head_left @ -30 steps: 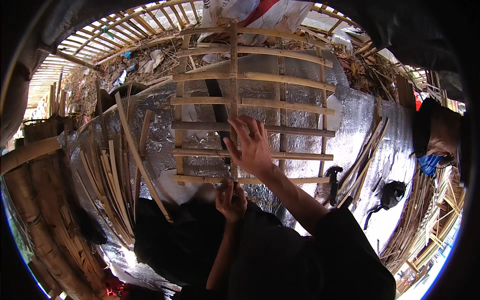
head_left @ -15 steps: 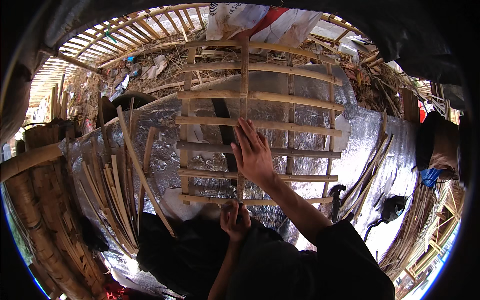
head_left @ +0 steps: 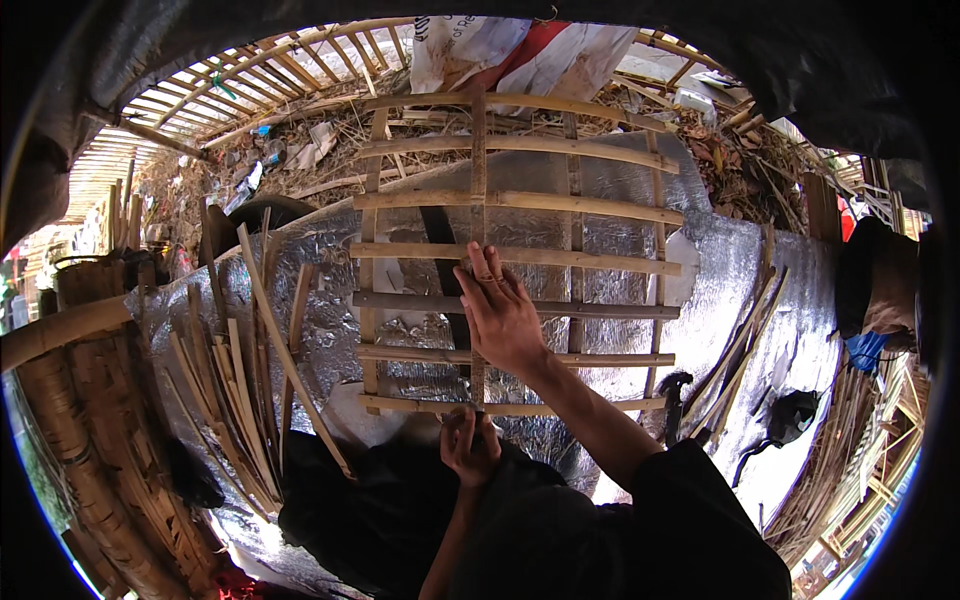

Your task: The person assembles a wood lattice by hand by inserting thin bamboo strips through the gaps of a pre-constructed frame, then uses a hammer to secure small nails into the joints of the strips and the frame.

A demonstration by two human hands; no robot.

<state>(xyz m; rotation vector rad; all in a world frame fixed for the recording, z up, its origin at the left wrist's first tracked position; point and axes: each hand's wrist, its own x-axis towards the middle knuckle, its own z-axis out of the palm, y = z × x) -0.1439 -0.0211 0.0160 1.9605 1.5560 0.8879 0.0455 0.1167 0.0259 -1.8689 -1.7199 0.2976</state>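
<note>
A bamboo lattice frame [head_left: 610, 259] lies in front of me, with several slats crossing a few lengthwise strips. My right hand [head_left: 503, 318] rests over its middle lengthwise strip [head_left: 478, 160], fingers extended across two of the slats. At the near edge of the frame, my left hand [head_left: 470, 447] is closed, its curled fingers around the near end of that same strip. Part of the strip is hidden beneath my right hand. The left fingers cover its near end.
Silver foil sheeting [head_left: 740, 270] lies beneath the frame. Loose bamboo strips [head_left: 240, 395] are heaped at left, beside thick bamboo pieces [head_left: 95, 430]. A hammer [head_left: 675, 405] and a black object [head_left: 793, 415] lie at right. Beyond are dry litter, a white sack [head_left: 570, 55] and a slatted bamboo fence [head_left: 215, 75].
The view has shifted slightly, so the frame's far end sits a little lower. My right fingers are somewhat closer together and more bent. My left hand stays at the near end.
</note>
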